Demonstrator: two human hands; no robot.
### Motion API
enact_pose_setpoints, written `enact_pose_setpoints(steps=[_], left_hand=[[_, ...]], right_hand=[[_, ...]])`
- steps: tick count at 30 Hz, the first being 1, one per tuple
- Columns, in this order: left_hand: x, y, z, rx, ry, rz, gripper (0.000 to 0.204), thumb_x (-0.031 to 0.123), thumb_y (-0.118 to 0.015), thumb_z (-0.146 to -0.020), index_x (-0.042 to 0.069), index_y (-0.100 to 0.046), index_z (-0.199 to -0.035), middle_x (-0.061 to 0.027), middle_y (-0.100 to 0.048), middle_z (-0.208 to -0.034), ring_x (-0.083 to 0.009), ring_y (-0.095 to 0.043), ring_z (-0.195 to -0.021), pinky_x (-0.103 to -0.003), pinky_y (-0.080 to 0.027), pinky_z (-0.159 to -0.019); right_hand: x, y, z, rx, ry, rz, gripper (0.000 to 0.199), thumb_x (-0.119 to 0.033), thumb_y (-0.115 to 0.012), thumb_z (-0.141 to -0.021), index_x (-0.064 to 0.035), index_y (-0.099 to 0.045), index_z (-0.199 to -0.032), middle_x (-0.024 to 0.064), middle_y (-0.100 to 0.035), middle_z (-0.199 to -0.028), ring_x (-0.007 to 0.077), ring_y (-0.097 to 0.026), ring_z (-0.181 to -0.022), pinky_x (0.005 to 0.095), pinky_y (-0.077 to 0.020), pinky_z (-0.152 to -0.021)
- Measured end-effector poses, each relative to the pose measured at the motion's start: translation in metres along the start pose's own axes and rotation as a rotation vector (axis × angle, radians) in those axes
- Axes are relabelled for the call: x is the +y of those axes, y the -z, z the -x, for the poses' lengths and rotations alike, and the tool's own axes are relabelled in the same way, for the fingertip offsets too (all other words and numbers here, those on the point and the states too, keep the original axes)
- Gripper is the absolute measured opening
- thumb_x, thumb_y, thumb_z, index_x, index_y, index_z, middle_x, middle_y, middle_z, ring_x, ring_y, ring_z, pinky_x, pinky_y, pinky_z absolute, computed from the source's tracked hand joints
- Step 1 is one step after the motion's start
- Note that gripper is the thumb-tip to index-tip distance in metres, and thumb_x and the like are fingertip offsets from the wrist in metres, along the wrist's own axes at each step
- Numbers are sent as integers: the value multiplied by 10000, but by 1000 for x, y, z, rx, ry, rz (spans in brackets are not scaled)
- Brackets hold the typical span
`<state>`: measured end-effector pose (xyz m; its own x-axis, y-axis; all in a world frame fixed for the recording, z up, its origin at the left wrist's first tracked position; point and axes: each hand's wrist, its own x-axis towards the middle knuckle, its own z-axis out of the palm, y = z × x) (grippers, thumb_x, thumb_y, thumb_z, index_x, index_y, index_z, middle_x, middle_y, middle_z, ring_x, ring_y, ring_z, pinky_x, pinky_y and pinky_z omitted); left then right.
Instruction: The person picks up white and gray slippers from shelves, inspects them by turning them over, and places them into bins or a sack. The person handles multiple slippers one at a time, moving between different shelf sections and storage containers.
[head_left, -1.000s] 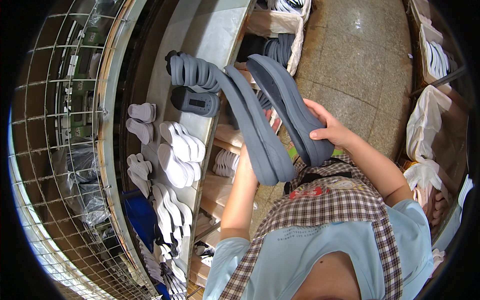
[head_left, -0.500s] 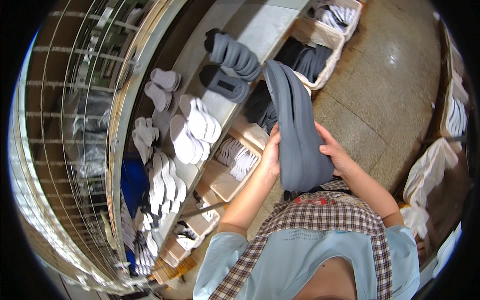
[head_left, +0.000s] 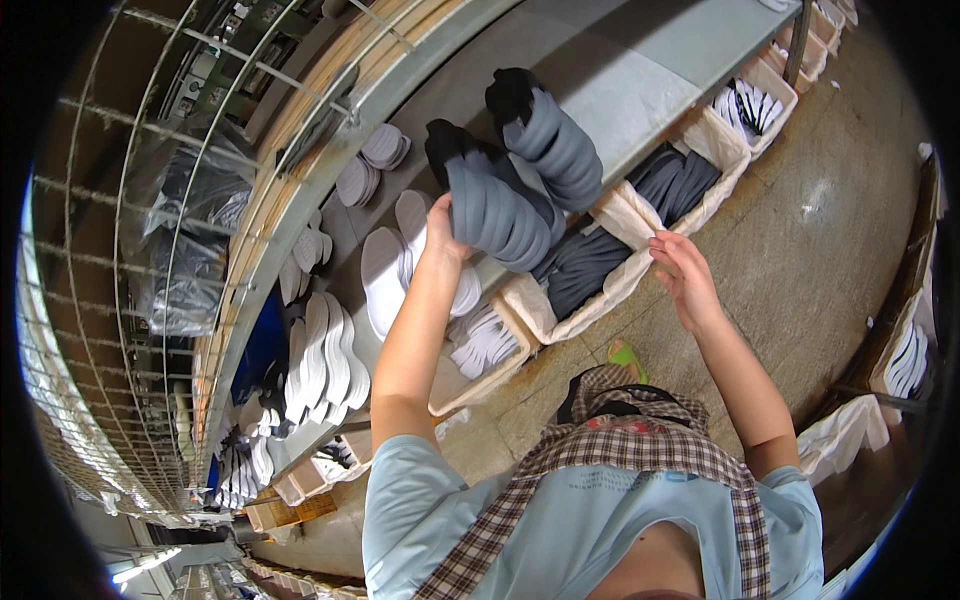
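Note:
A stack of grey shoe soles (head_left: 497, 225) stands on the metal shelf, with dark undersides or black pieces at its far end. My left hand (head_left: 444, 232) is against the left side of this stack and grips it; some of its fingers are hidden behind the soles. A second stack of grey soles (head_left: 560, 150) sits just beyond, to the right. Holding nothing, my right hand (head_left: 688, 282) hovers over the floor beside a lined bin, its fingers stretched and apart.
White soles (head_left: 383, 280) stand in stacks along the shelf (head_left: 630, 65) to the left. Below its edge runs a row of bins; one lined bin (head_left: 625, 275) holds dark grey soles. Wire mesh (head_left: 120, 220) rises at the left. More bins line the far right.
The grey soles held in both hands have gone left onto the shelf, at the grey stacks. My right hand has let go and moved off to the right. The view has shifted.

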<state>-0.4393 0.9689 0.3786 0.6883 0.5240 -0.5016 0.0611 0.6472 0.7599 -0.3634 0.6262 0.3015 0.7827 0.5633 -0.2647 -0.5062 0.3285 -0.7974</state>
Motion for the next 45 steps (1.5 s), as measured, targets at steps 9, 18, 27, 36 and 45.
enact_pose_setpoints(steps=[9,18,27,36,45], left_hand=[[-3,-1,-53,121,84,-90,637,551,-497,-843,41,-507,-1224,-146,-506,-1268,-295,-454,-1191,-454,-311,-1029],[-27,-24,-32,92,106,62,530,406,-561,-820,50,-498,-1208,-129,-517,-1239,-276,-482,-1133,-415,-350,-993],[-66,-71,27,227,-65,185,949,262,-670,-790,45,12,-1413,-235,-336,-1327,-327,-464,-1143,-477,-448,-895],[-51,-55,-8,405,-266,-51,1035,384,-685,-783,13,34,-1429,-209,-241,-1435,-323,-290,-1303,-397,-308,-1028],[-6,-18,-98,344,-570,-522,633,324,-578,-868,-5,-332,-1349,-165,-375,-1373,-244,-362,-1242,-336,-286,-1031]], right_hand=[[-33,-72,-178,-133,-16,146,615,-461,-511,-889,-77,-371,-1348,126,-471,-1288,223,-463,-1161,359,-345,-979],[-53,-112,-229,-407,-413,39,690,-574,-410,-883,-64,-397,-1348,108,-444,-1352,257,-447,-1215,378,-351,-1021],[-65,-51,-212,-428,-481,145,613,-548,-395,-895,-72,-459,-1276,102,-525,-1250,232,-514,-1108,370,-394,-971],[-96,-156,-367,-428,127,779,624,-404,-532,-836,-46,-382,-1325,123,-378,-1368,225,-326,-1266,375,-222,-1064],[-147,-202,-373,-816,60,1625,645,-353,-583,-796,-62,-377,-1334,113,-397,-1354,220,-356,-1246,367,-257,-1047]])
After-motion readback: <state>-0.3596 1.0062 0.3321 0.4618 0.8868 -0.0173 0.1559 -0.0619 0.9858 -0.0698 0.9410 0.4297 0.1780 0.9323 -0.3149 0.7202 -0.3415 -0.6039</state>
